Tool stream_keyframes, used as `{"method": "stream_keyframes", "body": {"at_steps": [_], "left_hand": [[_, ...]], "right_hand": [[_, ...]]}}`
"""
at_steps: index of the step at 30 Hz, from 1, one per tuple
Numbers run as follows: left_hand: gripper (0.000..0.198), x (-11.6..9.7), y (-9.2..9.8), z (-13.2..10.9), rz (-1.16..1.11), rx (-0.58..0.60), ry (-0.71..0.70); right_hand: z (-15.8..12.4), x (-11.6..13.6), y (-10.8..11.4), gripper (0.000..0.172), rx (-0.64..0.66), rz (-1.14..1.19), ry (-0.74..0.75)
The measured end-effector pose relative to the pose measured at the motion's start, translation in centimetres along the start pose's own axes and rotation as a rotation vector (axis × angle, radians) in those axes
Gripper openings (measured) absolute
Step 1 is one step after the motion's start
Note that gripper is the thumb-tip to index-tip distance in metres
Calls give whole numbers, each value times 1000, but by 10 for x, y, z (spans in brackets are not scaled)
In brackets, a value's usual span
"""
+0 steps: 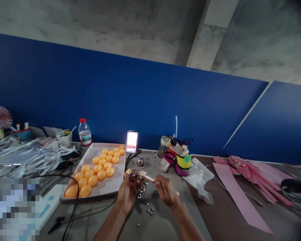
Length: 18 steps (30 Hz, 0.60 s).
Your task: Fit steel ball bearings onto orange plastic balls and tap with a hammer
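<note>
My left hand (127, 193) is closed around a small item I cannot make out, with a bit of orange and some shiny metal showing at the fingertips. My right hand (167, 191) grips a pale, slim-handled tool (150, 178), whose far end reaches over to the left fingers; its exact kind is not clear. Beneath and between the hands lies a loose pile of small silver balls (141, 192), with several scattered nearer to me. Left of the hands stands a white-lined tray (110, 188) holding several orange balls (101, 174) in rows.
Behind the tray stands a water bottle (85, 134). A bright phone-like screen (132, 142) leans at the blue partition (130, 97). A glass jar (163, 147) and yellow-purple tape rolls (183, 164) stand right. Pink strips (240, 194) lie far right. A black cable (76, 204) crosses the tray's left edge.
</note>
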<state>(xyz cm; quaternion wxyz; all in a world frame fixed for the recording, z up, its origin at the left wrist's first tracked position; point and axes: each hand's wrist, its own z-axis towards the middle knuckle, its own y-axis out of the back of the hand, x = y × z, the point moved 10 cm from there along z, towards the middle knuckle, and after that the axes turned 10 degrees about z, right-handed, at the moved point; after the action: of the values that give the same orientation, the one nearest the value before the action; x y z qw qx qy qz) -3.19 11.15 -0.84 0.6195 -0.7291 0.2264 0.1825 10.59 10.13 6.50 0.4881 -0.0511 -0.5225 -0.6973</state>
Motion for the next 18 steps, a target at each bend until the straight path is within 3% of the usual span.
{"method": "stream_keyframes", "body": {"at_steps": [4,8,18], "left_hand": [[14,1,3,-2,11,-47,8],[15,-2,-1,-1,24,-13,-19],[11,-5,8,4,14,-54,-45]], "right_hand": [[1,-4,-3,27,21,-36,-32],[1,-3,1,28,-20,-8,-7],[2,-6,-7,28,-11,4,-38]]}}
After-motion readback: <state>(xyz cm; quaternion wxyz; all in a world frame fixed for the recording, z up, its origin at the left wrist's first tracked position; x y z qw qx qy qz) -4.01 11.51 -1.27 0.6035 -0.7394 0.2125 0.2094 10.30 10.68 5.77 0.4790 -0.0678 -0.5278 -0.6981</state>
